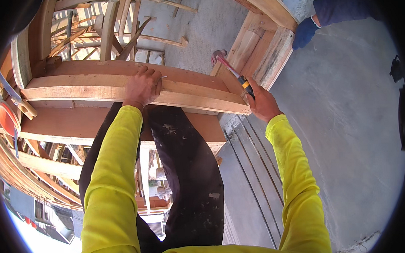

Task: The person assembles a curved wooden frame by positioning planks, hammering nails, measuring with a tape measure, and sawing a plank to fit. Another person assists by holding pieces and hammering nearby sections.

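My left hand (142, 86) rests on a long wooden beam (192, 96) with its fingers closed. A thin, shiny nail (164, 77) sticks out beside the fingertips, apparently pinched in them. My right hand (263, 102) grips a hammer (232, 70) by its black and yellow handle, near the beam's right end. The hammer's red shaft slants up and left, and its head lies above the far side of the timber, apart from the nail. My legs in dark trousers stand close against the beam.
Another person's blue-gloved hand (304, 33) touches a wooden box-like frame (273, 50) at the upper right. Steel bars (253, 169) run beside my right forearm over concrete. A handsaw (19, 100) and an orange round object (7, 117) sit at the left. Open timber framing lies below.
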Demonstrator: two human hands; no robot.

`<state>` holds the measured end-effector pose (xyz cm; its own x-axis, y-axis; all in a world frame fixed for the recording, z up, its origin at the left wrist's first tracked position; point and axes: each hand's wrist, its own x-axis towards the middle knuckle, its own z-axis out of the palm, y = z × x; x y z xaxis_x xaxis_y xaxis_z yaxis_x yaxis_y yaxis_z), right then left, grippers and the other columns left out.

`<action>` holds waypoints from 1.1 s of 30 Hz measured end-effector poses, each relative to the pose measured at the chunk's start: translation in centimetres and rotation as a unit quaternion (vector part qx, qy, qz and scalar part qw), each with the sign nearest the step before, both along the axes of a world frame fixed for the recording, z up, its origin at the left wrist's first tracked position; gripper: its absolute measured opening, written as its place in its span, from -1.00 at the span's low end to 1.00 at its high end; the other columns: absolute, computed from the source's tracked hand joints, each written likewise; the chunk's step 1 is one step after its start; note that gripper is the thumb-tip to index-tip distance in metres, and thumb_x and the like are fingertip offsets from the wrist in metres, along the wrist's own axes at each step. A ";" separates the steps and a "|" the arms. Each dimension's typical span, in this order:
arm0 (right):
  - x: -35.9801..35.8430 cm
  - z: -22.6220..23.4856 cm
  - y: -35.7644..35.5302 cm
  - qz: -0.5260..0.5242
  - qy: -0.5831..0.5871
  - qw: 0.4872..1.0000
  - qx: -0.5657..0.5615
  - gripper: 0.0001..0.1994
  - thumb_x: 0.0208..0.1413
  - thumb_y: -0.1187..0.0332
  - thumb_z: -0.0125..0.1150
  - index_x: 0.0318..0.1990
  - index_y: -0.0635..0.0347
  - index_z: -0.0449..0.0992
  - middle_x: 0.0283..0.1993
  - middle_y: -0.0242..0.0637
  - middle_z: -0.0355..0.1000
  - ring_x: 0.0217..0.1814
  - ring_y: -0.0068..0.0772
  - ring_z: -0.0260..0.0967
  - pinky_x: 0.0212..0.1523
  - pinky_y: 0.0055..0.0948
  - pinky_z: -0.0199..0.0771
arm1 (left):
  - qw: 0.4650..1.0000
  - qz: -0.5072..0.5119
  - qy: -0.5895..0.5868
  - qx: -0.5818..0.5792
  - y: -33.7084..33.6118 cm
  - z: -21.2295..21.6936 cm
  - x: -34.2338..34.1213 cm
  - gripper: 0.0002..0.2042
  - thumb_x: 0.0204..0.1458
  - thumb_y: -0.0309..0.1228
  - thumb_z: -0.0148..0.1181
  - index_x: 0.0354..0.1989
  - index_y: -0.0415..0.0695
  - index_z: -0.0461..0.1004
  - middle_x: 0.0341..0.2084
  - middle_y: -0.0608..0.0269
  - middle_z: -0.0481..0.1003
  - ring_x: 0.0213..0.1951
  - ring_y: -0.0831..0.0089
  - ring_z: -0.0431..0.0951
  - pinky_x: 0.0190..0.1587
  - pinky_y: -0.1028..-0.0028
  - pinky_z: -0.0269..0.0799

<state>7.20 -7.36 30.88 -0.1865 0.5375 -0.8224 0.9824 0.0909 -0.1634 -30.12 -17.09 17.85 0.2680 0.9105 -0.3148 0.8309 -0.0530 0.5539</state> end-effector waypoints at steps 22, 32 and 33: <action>-2.5 -10.8 11.1 0.360 -0.223 0.905 -0.034 -0.57 0.31 0.43 -0.06 0.32 0.13 0.33 -0.07 0.06 0.58 0.00 0.11 0.57 0.00 0.00 0.59 | 0.991 0.095 -0.044 0.083 -0.3 -0.1 -0.3 -0.89 0.04 -0.37 0.22 -0.44 -0.08 0.44 -0.48 0.21 0.47 -0.30 0.21 0.54 -0.31 0.22 0.53; -1.8 -11.9 9.4 0.394 -0.169 0.903 -0.035 -0.53 0.27 0.43 -0.02 0.34 0.10 0.29 -0.09 0.09 0.58 -0.07 0.09 0.59 -0.06 -0.02 0.60 | 0.992 0.097 -0.058 0.056 -0.8 -0.5 -0.4 -0.88 0.00 -0.38 0.24 -0.42 -0.09 0.42 -0.48 0.20 0.47 -0.28 0.20 0.54 -0.30 0.20 0.53; -1.8 -12.5 9.4 0.411 -0.222 0.882 -0.060 -0.58 0.28 0.41 -0.02 0.30 0.12 0.31 -0.08 0.08 0.59 -0.07 0.07 0.60 -0.06 -0.04 0.61 | 0.992 0.092 -0.067 0.057 -0.8 -0.4 -0.5 -0.88 -0.01 -0.38 0.24 -0.42 -0.09 0.42 -0.48 0.20 0.47 -0.28 0.20 0.53 -0.29 0.20 0.53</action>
<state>5.42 2.08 18.36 -0.1168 0.2745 -0.9545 0.5618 0.8108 0.1644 -30.63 -17.94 17.40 0.1263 0.9754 -0.1804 0.7516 0.0246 0.6592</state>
